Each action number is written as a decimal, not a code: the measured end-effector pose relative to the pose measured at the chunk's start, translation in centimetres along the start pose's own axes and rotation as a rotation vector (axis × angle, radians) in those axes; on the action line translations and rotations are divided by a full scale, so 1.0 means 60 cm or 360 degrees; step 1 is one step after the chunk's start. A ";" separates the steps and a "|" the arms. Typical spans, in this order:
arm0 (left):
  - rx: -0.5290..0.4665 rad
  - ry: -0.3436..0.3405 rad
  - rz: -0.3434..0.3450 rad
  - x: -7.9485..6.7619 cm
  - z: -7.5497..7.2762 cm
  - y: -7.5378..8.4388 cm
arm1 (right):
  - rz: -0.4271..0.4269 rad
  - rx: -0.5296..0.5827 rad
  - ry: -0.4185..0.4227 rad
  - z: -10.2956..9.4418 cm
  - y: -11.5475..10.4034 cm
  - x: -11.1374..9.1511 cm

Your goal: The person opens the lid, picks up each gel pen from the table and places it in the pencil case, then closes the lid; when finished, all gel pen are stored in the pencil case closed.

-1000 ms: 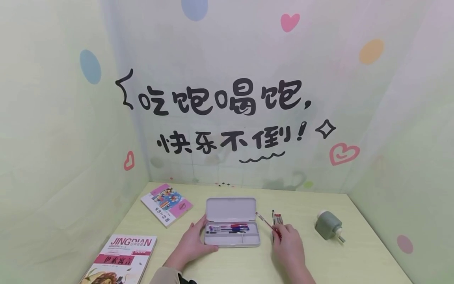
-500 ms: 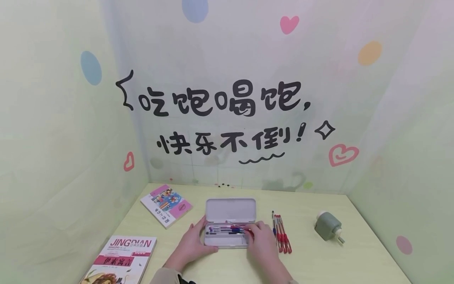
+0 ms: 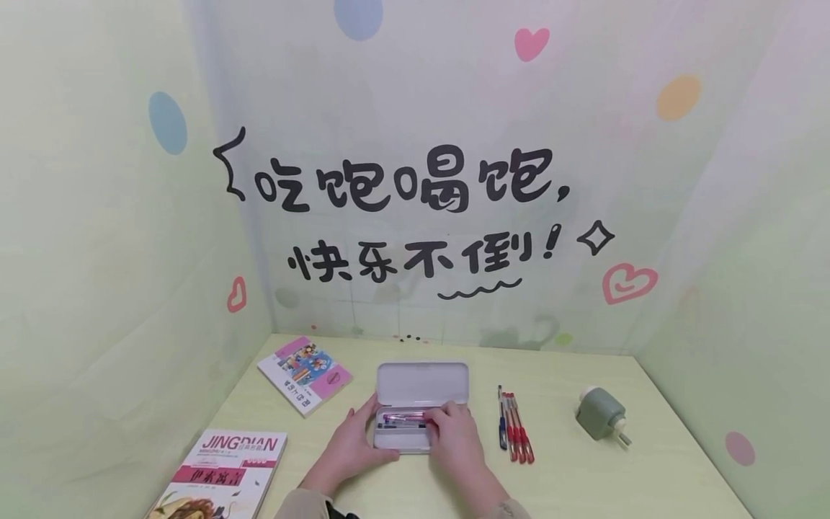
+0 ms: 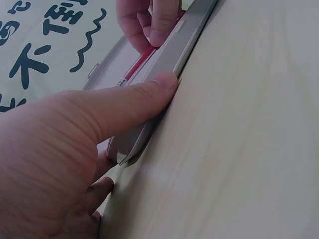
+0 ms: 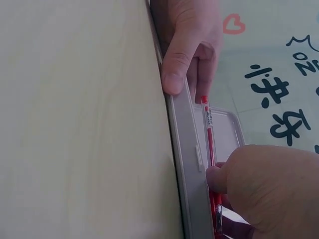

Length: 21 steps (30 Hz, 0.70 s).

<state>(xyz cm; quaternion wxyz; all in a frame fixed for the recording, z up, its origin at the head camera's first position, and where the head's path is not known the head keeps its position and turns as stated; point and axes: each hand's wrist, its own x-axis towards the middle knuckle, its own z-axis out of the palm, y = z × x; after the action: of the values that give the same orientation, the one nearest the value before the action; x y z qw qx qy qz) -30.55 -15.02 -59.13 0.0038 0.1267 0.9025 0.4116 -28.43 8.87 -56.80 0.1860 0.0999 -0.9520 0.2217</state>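
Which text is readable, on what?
"吃饱喝饱,快乐不倒!" on the pale green wall.
"JINGDIAN" on the crimson-banded white paperback.
"伊索寓言" on that paperback.
Too small or blurred: its finer print, the pink-and-white paperback, slim red pen.

- The head view looks forward and down from above the near side of the desk (image 3: 583, 490), far enough back to take in both far corners and the wall (image 3: 415, 94).
- The left wrist view sits close behind the left hand (image 3: 350, 443), tilted, facing along the pencil case (image 3: 421, 382) toward the right hand (image 3: 457, 440).
- The right wrist view, also close and tilted, faces the opposite way.
- Both wrist views share the case's near side and the red pen (image 5: 210, 142).
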 end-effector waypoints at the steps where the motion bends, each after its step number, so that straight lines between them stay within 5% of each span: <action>1: 0.0002 0.0000 0.0003 0.000 0.001 0.000 | -0.0010 -0.0004 0.0005 0.001 -0.002 0.001; 21: 0.0030 0.0002 -0.0022 -0.004 0.001 0.002 | -0.0001 -0.0044 -0.0110 0.018 -0.025 0.004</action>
<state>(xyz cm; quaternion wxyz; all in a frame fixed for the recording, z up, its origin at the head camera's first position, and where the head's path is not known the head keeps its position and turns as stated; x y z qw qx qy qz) -30.26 -14.96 -59.08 0.0046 0.1203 0.9073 0.4030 -28.56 7.05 -57.03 0.1546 0.1052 -0.9608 0.2049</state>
